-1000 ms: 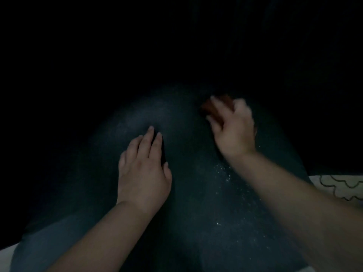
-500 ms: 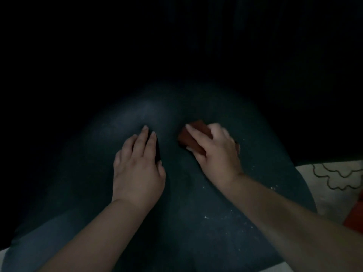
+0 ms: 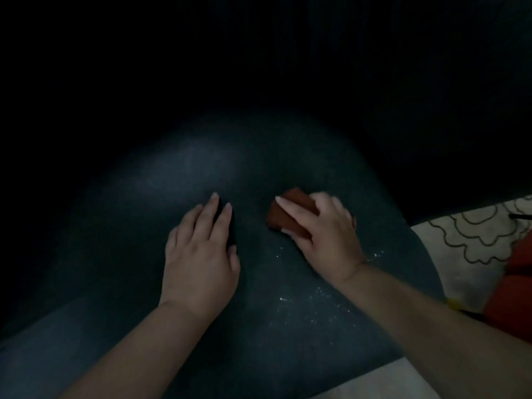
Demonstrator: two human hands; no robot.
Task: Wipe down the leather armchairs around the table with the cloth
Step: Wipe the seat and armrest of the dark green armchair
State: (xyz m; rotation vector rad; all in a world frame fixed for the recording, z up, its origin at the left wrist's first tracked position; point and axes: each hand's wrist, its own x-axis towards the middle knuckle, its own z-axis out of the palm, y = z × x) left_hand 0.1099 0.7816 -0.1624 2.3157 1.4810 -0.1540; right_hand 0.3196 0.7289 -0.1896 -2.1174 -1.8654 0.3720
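The top of the armchair [image 3: 201, 168] fades into the dark. The right hand [image 3: 322, 234] covers part of the cloth [image 3: 290, 210]. Both arms are cut off at the bottom edge.

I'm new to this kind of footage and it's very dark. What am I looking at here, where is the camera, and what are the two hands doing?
No machine here: a person wears a camera on the head, looking down at their own bare hands. The broad dark rounded leather surface appears to be part of an armchair, dotted with pale specks near the right arm. The left hand rests flat on it, fingers straight. The right hand has its grip curled around a folded reddish-brown cloth, pressing it on the leather. At the right edge lie a pale fabric with looping dark lines and something red, too dim to identify.
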